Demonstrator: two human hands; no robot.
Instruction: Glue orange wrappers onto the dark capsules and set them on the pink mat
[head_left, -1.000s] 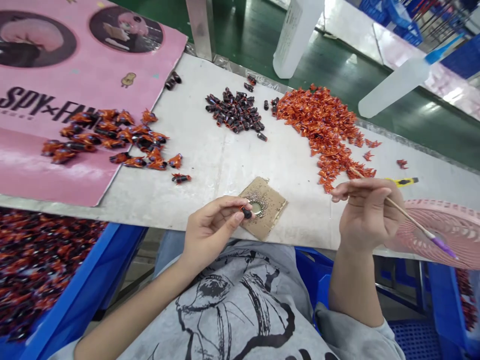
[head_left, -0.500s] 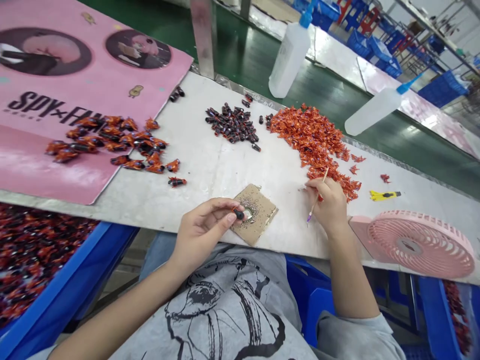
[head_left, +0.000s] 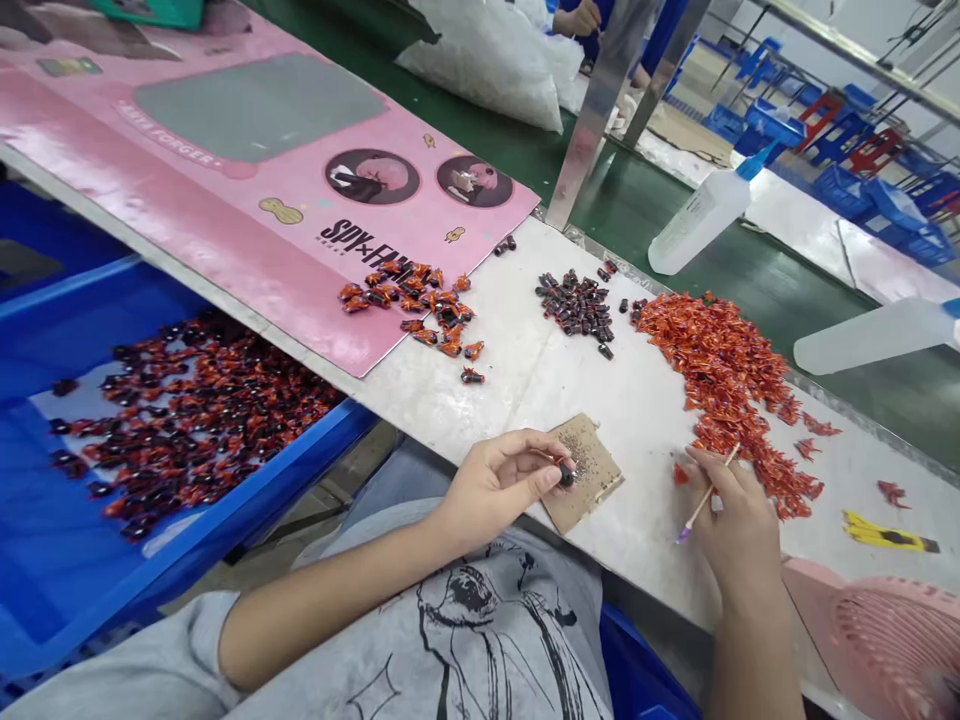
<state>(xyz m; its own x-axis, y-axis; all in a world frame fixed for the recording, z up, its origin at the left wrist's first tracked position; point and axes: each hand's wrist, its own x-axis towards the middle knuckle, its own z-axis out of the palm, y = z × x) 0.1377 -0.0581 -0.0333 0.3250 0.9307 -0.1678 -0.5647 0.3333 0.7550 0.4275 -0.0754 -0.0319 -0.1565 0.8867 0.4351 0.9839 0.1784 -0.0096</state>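
Observation:
My left hand [head_left: 499, 490] is closed, thumb and fingertips pinching a small black plastic part [head_left: 566, 474] over a square of cardboard [head_left: 571, 510]. Tiny dark grains lie scattered on that cardboard. In my right hand [head_left: 742, 525] is a thin wooden stick [head_left: 703, 508] with a purple tip, slanting down towards the table. A small orange piece [head_left: 680, 474] shows at the right fingertips; whether it is gripped or lies on the table I cannot tell. Beside this hand spreads a heap of orange spiky pieces [head_left: 720, 355]. A pile of black parts [head_left: 576, 305] sits further left.
Joined orange-and-black pieces [head_left: 450, 310] lie partly on a pink printed board [head_left: 300, 290]. A blue bin [head_left: 45, 570] of similar pieces stands below left. A pink fan [head_left: 900, 635], a yellow tool [head_left: 889, 532] and two white bottles [head_left: 701, 222] [head_left: 874, 337] are to the right. Another person's hand [head_left: 581, 18] shows behind.
The view has swung left, bringing the blue bin and more pink board in. An orange piece now shows at my right fingertips. Both hands keep hold of the black part and the stick.

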